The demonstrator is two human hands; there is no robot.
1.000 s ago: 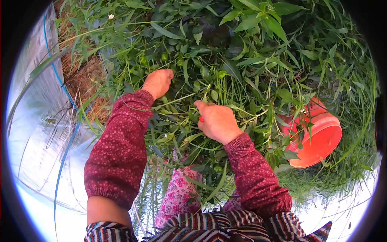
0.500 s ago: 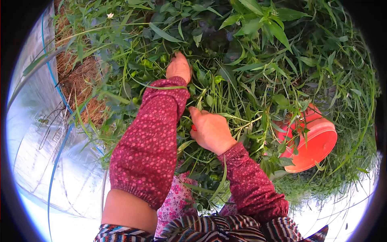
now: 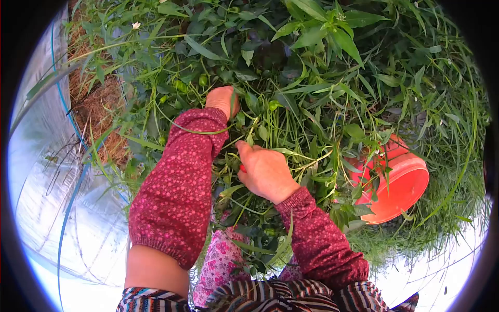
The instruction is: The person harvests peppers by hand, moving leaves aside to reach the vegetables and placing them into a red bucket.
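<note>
My left hand (image 3: 222, 101) reaches into the leafy plants, its fingers curled down among the leaves; what they close on is hidden. Lower and to the right, my right hand (image 3: 266, 172) is closed, thumb side toward the stems. A small glossy red thing (image 3: 243, 168) peeks out from its curled fingers, mostly covered. A green pepper (image 3: 202, 80) hangs just above and left of my left hand. Another small green pepper (image 3: 274, 105) shows among the leaves to the right. Thin green stems (image 3: 254, 127) run between the two hands.
A red bucket (image 3: 420, 179) lies tilted on its side in the greenery at right, its mouth toward me, partly behind leaves. Dry brown straw (image 3: 104, 112), a blue cord (image 3: 66, 208) and clear plastic sheeting (image 3: 39, 151) are at left. Tall weeds surround the plants.
My left hand has drawn back slightly toward me, and its fingers have gone from stretched out to curled. My right hand stays closed at nearly the same spot; the whole view has shifted a little.
</note>
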